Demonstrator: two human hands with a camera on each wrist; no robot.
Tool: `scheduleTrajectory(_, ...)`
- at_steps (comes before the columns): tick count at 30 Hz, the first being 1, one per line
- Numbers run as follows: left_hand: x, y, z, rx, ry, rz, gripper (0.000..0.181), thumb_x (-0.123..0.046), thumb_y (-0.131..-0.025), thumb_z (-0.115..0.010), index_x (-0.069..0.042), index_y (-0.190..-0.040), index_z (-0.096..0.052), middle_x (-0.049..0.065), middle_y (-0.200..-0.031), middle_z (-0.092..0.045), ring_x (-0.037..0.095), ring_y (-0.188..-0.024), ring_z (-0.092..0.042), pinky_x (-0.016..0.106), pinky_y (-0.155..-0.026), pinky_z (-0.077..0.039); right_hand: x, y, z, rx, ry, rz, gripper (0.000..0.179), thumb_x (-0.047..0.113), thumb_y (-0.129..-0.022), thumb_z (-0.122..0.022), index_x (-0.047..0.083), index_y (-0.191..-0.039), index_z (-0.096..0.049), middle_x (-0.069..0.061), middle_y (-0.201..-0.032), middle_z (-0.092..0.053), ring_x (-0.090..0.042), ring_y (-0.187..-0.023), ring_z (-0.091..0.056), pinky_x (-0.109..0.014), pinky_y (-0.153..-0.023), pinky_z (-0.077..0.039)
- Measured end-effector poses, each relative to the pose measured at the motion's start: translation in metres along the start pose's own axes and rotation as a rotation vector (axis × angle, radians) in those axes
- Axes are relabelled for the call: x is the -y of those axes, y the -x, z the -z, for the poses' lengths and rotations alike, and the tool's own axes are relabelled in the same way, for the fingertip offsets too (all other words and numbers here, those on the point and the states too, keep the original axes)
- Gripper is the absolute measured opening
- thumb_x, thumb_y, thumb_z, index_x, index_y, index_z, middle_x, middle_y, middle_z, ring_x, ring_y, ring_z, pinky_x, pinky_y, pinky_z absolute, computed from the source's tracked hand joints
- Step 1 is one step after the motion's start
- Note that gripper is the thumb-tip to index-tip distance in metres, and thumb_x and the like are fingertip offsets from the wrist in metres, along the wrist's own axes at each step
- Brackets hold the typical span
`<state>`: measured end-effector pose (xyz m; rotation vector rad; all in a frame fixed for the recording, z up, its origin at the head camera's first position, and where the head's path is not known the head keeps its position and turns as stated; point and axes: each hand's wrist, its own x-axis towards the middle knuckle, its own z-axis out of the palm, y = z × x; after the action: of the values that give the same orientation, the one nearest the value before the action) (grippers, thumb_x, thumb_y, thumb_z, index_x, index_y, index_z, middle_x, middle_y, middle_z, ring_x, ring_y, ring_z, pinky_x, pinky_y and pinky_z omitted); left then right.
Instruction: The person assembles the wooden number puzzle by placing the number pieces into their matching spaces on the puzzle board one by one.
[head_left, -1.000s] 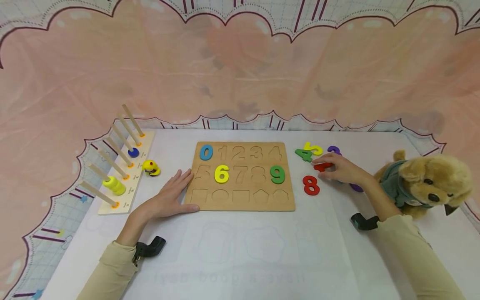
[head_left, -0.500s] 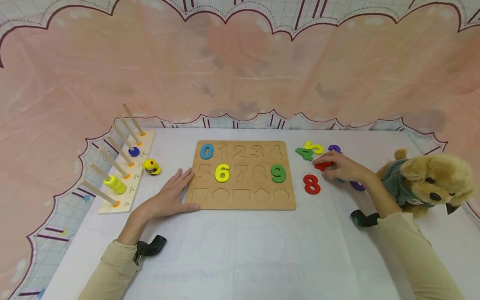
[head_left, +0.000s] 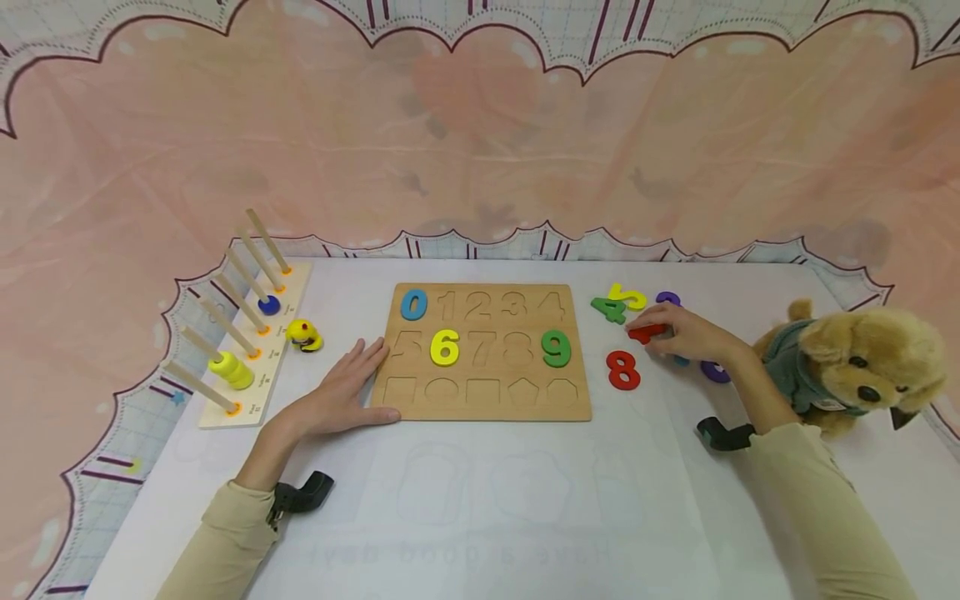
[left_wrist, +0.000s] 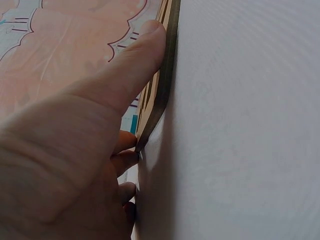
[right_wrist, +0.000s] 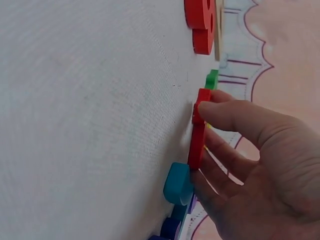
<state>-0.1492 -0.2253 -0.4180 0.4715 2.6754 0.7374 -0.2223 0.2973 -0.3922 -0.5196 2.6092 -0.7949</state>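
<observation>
My left hand (head_left: 337, 396) rests at the left edge of a wooden number board (head_left: 579, 408), fingers fairly straight, thumb along its lower left corner. Set in the board are a blue 0 (head_left: 413, 305), a yellow 6 (head_left: 444, 347) and a green 9 (head_left: 556, 348). To the right of it, my right hand (head_left: 693, 337) pinches a red number piece (right_wrist: 197, 140) between thumb and fingers, which partly cover its shape. Around this hand lie a red 8 (head_left: 623, 370), a green 4 (head_left: 608, 310), a yellow number (head_left: 627, 296), a teal piece (right_wrist: 177, 184) and purple pieces (head_left: 715, 372).
A plush dog (head_left: 855, 367) sits at the right, close to my right forearm. At the left stand a peg rack (head_left: 258, 396) with yellow and blue beads and a small yellow toy (head_left: 303, 335). A patterned curtain (head_left: 480, 150) hangs behind the white table (head_left: 480, 500).
Both hands stay almost where they were; the right keeps its pinch on the red number piece. The head view shifts very slightly.
</observation>
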Motion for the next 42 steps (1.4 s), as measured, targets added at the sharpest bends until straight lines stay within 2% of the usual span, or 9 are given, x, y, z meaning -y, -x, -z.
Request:
scheduleTrajectory(18, 0.0003, 0.0, -0.0011, -0.003, -0.002, 0.0, 0.107, -0.055, -0.079, -0.072, -0.007, -0.156, -0.016, 0.016, -0.164, -0.009, 0.042, -0.151, 0.002, 0.068, -0.117, -0.006, 0.0027, -0.0001, 0.0007, -0.017, 0.008, 0.002, 0.033, 0.003, -0.091, -0.061, 0.001, -0.124, -0.064, -0.026, -0.132, -0.052, -0.046, -0.128, -0.041, -0.068, -0.104, -0.037)
scheduleTrajectory(27, 0.0013, -0.0001, -0.0013, 0.003, 0.001, 0.0, 0.107, -0.056, -0.079, -0.072, -0.007, -0.156, -0.016, 0.015, -0.164, -0.008, 0.042, -0.151, 0.003, 0.068, -0.117, -0.005, 0.0027, -0.001, -0.0008, -0.019, 0.012, -0.035, 0.035, 0.004, -0.091, -0.061, 0.003, -0.126, -0.063, -0.022, -0.127, -0.056, -0.041, -0.123, -0.045, -0.064, -0.103, -0.041)
scheduleTrajectory(36, 0.0008, -0.0001, -0.001, -0.003, -0.001, 0.0, 0.107, -0.056, -0.079, -0.072, -0.007, -0.156, -0.016, 0.016, -0.164, -0.009, 0.043, -0.151, 0.002, 0.068, -0.117, -0.006, 0.006, -0.0007, -0.0009, -0.02, 0.042, 0.02, 0.034, 0.002, -0.091, -0.061, 0.0, -0.125, -0.062, -0.024, -0.122, -0.06, -0.04, -0.117, -0.047, -0.06, -0.099, -0.044)
scheduleTrajectory(42, -0.0001, -0.0001, -0.0009, -0.003, -0.002, -0.001, 0.107, -0.056, -0.079, -0.072, -0.007, -0.156, -0.016, 0.016, -0.164, -0.009, 0.043, -0.151, 0.002, 0.069, -0.116, -0.006, 0.006, -0.0016, -0.0006, -0.017, 0.064, 0.019, 0.034, 0.003, -0.091, -0.062, 0.0, -0.125, -0.062, -0.023, -0.122, -0.06, -0.04, -0.117, -0.048, -0.06, -0.099, -0.045)
